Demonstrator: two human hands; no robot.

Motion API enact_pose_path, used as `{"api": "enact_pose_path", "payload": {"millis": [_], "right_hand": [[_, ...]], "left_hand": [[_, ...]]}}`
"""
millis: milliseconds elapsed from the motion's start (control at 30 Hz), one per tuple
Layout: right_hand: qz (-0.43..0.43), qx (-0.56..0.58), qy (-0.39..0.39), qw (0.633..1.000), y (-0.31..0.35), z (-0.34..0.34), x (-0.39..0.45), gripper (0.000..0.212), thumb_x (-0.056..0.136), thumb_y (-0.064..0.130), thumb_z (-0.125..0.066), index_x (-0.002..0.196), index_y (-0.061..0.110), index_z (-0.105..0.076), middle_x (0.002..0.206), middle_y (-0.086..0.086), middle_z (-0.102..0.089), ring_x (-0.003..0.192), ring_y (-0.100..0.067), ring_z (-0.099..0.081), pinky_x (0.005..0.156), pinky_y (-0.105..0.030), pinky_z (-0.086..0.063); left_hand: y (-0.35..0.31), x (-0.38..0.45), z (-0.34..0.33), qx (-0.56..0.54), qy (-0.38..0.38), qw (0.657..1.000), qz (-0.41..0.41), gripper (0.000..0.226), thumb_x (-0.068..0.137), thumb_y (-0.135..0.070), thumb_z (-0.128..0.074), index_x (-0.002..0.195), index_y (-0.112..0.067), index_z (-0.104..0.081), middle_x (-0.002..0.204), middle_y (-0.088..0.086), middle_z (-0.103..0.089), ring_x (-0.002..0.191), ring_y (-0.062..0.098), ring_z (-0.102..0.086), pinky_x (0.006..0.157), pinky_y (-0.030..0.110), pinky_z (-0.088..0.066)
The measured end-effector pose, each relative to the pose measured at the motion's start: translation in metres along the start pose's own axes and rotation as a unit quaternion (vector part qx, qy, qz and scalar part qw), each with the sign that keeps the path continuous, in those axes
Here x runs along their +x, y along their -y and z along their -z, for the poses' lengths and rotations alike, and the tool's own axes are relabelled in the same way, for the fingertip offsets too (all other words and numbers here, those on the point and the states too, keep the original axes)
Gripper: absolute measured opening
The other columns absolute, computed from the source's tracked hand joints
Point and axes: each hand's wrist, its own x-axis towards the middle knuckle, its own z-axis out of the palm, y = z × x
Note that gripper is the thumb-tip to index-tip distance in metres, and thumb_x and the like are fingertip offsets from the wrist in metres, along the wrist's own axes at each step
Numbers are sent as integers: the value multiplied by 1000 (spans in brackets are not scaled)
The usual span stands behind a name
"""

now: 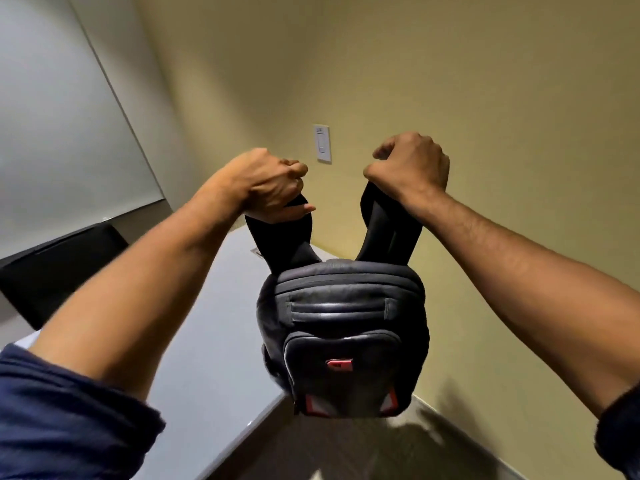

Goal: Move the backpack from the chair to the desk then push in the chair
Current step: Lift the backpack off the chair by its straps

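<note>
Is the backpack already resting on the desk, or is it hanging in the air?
Hanging. The left hand and right hand each grip a strap, and the backpack dangles over the desk edge.

We see bare desk [207, 323] top open left of the hanging backpack [343, 337]. The wall [485, 168] closes off the right (a dark chair [59, 268] stands far left).

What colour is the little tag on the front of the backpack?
Red, on the black backpack, clearest in the head view.
</note>
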Motion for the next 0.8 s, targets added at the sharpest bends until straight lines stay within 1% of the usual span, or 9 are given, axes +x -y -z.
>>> {"api": "enact_pose_path", "payload": {"millis": [100, 167, 233, 333, 433, 500, 600, 700, 800], "right_hand": [[5, 11, -14, 1000, 23, -27, 30, 40, 68, 26, -67, 105, 27, -80, 105, 3, -78, 102, -24, -70, 80, -26, -45], [6, 14, -17, 1000, 32, -44, 48, 40, 66, 25, -66, 104, 26, -81, 104, 3, -78, 101, -24, -70, 81, -27, -47], [8, 18, -18, 1000, 37, -62, 68, 40, 66, 24, -65, 102, 26, -81, 103, 2, -78, 100, -26, -70, 83, -29, -50], [9, 25, -4, 1000, 38, -96, 98, 39, 66, 24, -64, 101, 24, -81, 102, 0, -78, 99, -28, -70, 83, -30, -51], [13, 39, 19, 999, 26, -138, 122, 37, 69, 29, -66, 103, 27, -80, 102, 2, -78, 99, -27, -70, 82, -30, -50], [29, 52, 31, 998, 15, -162, 135, 39, 72, 33, -66, 108, 29, -80, 106, 3, -78, 101, -25, -71, 84, -30, -51], [68, 70, 42, 994, 6, -189, 164, 40, 77, 35, -64, 114, 31, -78, 111, 4, -77, 105, -24, -70, 87, -31, -51], [110, 46, 76, 990, 3, -215, 188, 40, 79, 38, -63, 115, 30, -77, 111, 4, -76, 105, -24, -69, 83, -31, -48], [133, 35, 112, 984, -8, -242, 207, 39, 83, 40, -59, 115, 28, -77, 109, 1, -75, 104, -25, -67, 79, -32, -45]], "left_hand": [[37, -3, -25, 13, 7, 1000, -7, 80, 92, -63, 3, 70, -13, -55, 118, 7, -65, 70, 26, -66, 48, 31, -46], [55, -3, -37, 28, 10, 1000, -5, 73, 95, -62, 0, 66, -15, -47, 116, 5, -65, 62, 22, -59, 47, 31, -48], [69, -1, -50, 37, 25, 999, 19, 69, 96, -62, -5, 63, -14, -44, 113, 4, -64, 56, 22, -52, 45, 30, -46], [81, 6, -75, 29, 59, 996, 62, 66, 95, -61, -9, 65, -14, -46, 111, 5, -62, 52, 19, -41, 43, 27, -32], [78, 20, -106, 35, 100, 990, 89, 69, 98, -59, -12, 70, -12, -55, 101, 4, -56, 50, 16, -34, 46, 28, -34], [75, 29, -125, 18, 126, 983, 130, 68, 103, -55, -21, 79, -10, -65, 99, 5, -54, 53, 20, -39, 50, 30, -35], [86, 43, -152, 4, 150, 968, 201, 62, 104, -51, -27, 86, -9, -69, 106, 8, -60, 76, 31, -64, 53, 30, -32], [93, 54, -179, -16, 181, 951, 250, 62, 104, -48, -25, 88, -7, -69, 105, 11, -60, 80, 35, -68, 57, 34, -39], [93, 65, -203, -29, 187, 935, 300, 62, 103, -47, -23, 98, -7, -70, 119, 12, -63, 87, 38, -70, 58, 36, -41]]}}
